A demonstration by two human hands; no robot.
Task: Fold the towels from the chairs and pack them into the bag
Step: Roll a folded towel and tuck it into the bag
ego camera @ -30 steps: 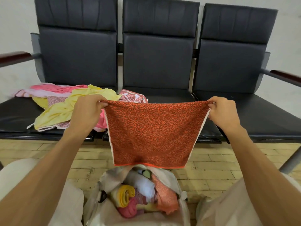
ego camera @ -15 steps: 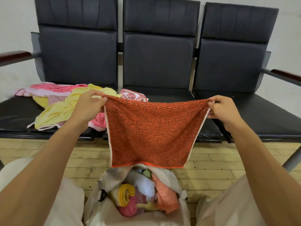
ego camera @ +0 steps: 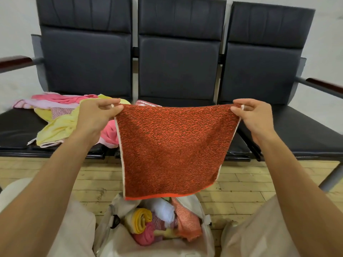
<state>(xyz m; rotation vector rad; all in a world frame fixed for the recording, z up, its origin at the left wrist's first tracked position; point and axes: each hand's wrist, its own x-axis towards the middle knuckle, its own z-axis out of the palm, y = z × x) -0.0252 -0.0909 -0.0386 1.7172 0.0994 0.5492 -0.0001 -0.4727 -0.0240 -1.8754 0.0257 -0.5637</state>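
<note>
- Towel, the red one, hangs flat in the air before the chairs and just above the open bag, its top edge pulled straight.
- Left hand pinches the top left corner between thumb and fingers.
- Right hand pinches the top right corner the same way.
- I judge the step to be the start of the fold: the towel is spread but not yet doubled. Next I need to bring the two corners together with the edges matched, then fold it small, since the bag already holds several rolled towels.
- A pile of yellow and pink towels lies loose on the left seat, so more folding remains.
- The three dark padded chairs stand in a row against a pale wall; the bag sits on a wooden plank floor.
</note>
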